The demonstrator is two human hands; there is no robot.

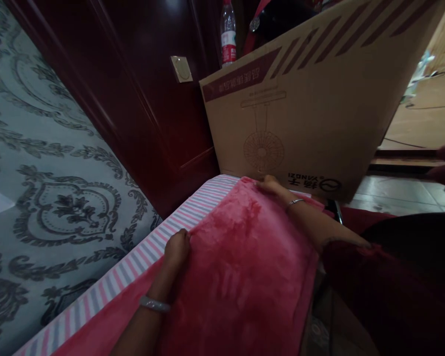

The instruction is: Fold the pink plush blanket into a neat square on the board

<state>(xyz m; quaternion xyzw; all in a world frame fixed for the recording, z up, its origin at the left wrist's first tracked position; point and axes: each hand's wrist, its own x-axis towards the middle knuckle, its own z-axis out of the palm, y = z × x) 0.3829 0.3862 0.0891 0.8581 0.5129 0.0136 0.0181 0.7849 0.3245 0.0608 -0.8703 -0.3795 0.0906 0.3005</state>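
Note:
A pink-red plush cloth [241, 262] lies over a striped sheet [148, 254] of white, pink and grey. My left hand [177, 248] is closed on the cloth's left edge, knuckles up. At the far end of the cloth, my right hand [271, 189] grips its edge close to the foot of a cardboard box; the fingertips are partly hidden. Between the hands the plush surface is spread fairly flat, with light brush marks in the pile. Part of the striped sheet shows along the left side and at the far corner.
The big cardboard box [307, 109], printed with a fan, stands upright just beyond the cloth. A plastic bottle [229, 37] is behind it. Dark red wood panelling [144, 89] with a switch [181, 69] and patterned wallpaper [70, 202] border the left. Floor tiles [404, 193] show at right.

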